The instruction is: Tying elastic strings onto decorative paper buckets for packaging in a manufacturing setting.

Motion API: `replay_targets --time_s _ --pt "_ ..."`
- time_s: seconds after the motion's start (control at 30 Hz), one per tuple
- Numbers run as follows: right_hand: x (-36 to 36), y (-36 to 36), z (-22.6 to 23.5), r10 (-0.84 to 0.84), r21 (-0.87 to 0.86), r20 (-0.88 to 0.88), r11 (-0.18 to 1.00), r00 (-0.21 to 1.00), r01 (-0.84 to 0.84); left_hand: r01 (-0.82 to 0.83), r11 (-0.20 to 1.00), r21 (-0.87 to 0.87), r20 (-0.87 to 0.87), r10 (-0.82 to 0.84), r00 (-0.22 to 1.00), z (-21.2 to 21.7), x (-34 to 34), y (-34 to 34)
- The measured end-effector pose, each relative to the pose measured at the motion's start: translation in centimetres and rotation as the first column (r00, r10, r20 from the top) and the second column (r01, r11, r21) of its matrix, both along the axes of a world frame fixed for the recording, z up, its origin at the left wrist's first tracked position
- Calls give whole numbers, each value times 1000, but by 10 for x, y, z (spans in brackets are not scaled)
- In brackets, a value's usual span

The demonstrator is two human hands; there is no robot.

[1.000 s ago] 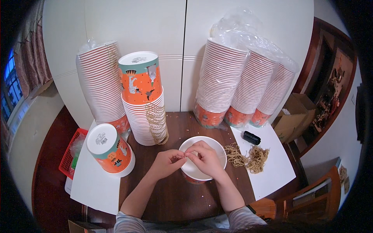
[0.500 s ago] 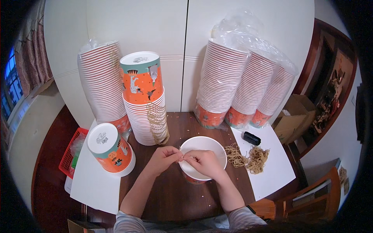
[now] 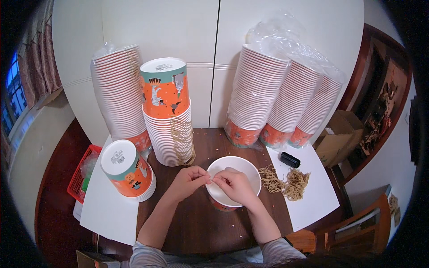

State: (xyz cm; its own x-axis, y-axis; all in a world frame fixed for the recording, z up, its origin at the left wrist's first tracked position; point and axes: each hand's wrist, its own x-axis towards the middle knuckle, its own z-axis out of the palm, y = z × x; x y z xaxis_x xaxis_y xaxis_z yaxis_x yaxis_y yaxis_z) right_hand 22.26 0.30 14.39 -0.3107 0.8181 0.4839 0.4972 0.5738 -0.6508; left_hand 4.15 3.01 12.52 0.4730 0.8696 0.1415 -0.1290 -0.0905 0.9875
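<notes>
Hands — left (image 3: 191,177), right (image 3: 234,184) — pinch closed above white paper bowl (image 3: 243,167), seemingly gripping a rubber band.

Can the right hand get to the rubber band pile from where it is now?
Probably yes. The right hand is over the open cup, and the rubber band pile lies just to that side on the white sheet. Nothing stands between them; the small black object sits behind the pile.

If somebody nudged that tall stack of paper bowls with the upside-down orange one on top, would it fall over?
Probably it would sway. The tall stack is much higher than it is wide, and the inverted orange bowl on top adds height. Being nested paper bowls, it likely weighs little and would slide or tip. The rubber bands looped around it may hold the bowls together.
</notes>
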Motion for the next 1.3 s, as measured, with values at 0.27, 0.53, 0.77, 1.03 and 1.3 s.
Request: replay_targets --time_s 0.27,0.53,0.77,1.03,1.3 --pt "-2 -10 12 -32 -119 32 992 999 35 58 998 -21 -32 -58 998 1 4 -6" --pt "8 -11 22 41 -157 151 987 988 -17 113 993 18 -51 -112 992 2 3 -7" --pt "4 -7 10 41 -83 190 996 981 -25 116 993 -13 -55 -116 992 -1 -1 -4" --pt "2 -4 3 5 -2 140 1000 990 -5 -150 961 234 -313 220 924 5 1 -10" --pt "2 -2 0 -29 -45 94 998 995 34 -161 839 520 -389 400 830 30 5 -31"
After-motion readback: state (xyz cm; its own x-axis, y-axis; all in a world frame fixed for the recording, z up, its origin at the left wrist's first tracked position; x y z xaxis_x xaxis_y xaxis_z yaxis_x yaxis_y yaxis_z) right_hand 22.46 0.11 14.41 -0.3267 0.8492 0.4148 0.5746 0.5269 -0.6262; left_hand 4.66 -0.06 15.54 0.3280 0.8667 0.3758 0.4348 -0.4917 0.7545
